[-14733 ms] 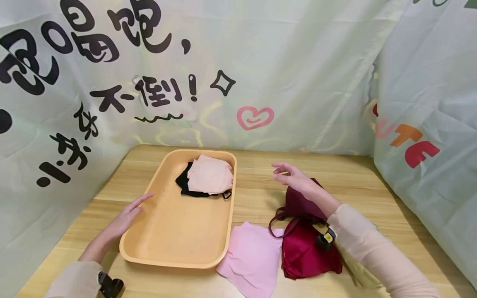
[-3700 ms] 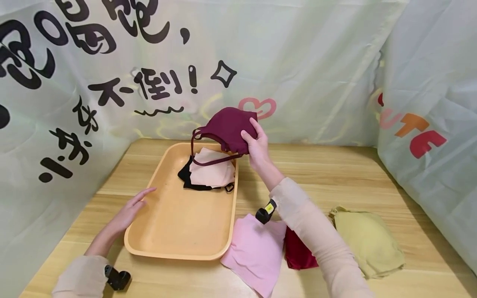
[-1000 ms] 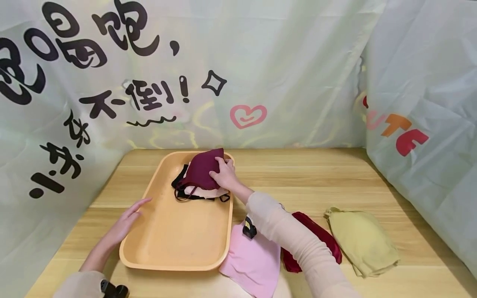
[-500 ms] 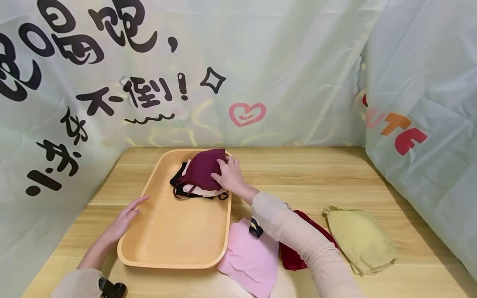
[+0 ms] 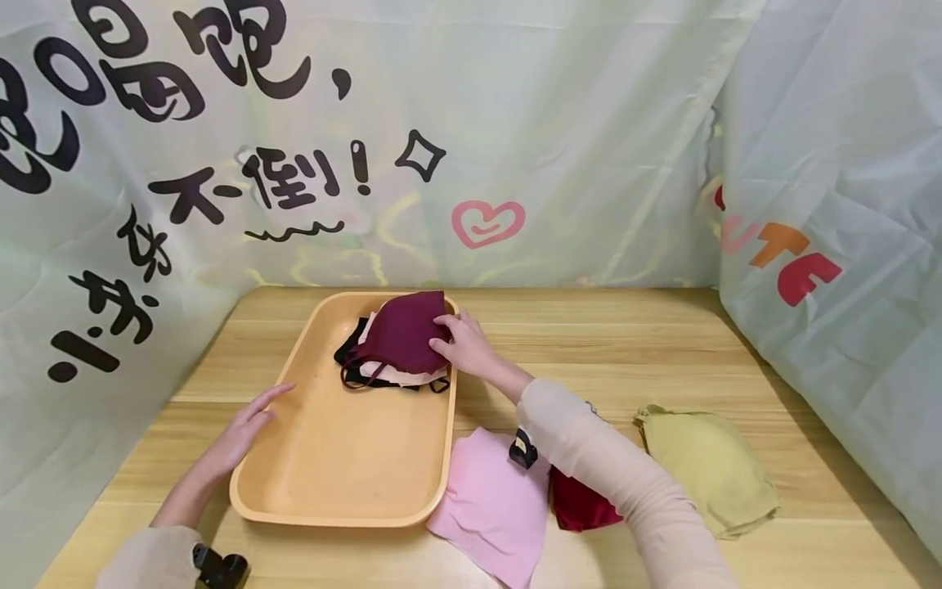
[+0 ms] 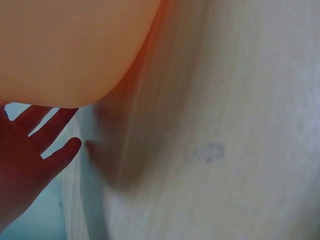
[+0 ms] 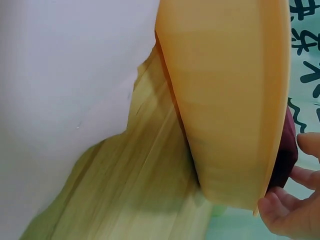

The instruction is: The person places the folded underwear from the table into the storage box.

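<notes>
A maroon bra (image 5: 403, 334) lies at the back right of the orange tray (image 5: 342, 458), its thin strap hanging over the front. Under it, a pale pink folded garment (image 5: 401, 376) and a black strapped garment (image 5: 352, 343) show at the edges. My right hand (image 5: 471, 343) reaches over the tray's right rim, fingertips at the bra's right edge. The right wrist view shows these fingers (image 7: 280, 207) spread along the rim beside the maroon fabric (image 7: 286, 155). My left hand (image 5: 239, 438) rests with extended fingers against the tray's left side; its fingers (image 6: 55, 130) are spread in the left wrist view.
Right of the tray lie a pink garment (image 5: 489, 507), a dark red garment (image 5: 581, 501) partly covered by my right sleeve, and a folded yellow-green garment (image 5: 710, 470). Printed curtains (image 5: 581, 147) close off the back and sides of the wooden table (image 5: 589, 327).
The maroon bra went from the table at right into the tray, onto the pale pink garment. Over the last second my right hand slid slightly right along it. My left hand stays at the tray.
</notes>
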Tool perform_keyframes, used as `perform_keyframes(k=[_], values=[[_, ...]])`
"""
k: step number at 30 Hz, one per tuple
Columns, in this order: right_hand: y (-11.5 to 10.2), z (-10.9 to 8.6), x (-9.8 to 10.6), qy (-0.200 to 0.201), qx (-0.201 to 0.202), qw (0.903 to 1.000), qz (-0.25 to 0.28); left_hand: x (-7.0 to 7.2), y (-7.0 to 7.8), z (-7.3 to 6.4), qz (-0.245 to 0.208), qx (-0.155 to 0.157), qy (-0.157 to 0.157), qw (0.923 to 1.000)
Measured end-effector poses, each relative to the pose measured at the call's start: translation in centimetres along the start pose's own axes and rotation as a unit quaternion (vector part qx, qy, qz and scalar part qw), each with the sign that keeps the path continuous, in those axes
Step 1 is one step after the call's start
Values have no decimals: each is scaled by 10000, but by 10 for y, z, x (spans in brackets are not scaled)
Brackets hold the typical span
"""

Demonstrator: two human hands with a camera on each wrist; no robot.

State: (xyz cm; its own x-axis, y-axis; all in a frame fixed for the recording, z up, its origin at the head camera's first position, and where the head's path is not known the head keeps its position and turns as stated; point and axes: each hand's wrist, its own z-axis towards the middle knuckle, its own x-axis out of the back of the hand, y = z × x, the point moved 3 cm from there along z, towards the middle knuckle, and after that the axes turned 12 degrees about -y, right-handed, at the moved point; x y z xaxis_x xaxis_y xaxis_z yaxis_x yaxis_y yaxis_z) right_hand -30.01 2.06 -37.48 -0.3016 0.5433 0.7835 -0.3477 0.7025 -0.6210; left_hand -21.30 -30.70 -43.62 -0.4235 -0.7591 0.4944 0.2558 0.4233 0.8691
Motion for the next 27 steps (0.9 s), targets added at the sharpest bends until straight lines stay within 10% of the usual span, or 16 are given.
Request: perform_keyframes(k=[27], values=[[1,-37,4,-467,641,9968,137,2,1,1,-60,-41,-52,10000]])
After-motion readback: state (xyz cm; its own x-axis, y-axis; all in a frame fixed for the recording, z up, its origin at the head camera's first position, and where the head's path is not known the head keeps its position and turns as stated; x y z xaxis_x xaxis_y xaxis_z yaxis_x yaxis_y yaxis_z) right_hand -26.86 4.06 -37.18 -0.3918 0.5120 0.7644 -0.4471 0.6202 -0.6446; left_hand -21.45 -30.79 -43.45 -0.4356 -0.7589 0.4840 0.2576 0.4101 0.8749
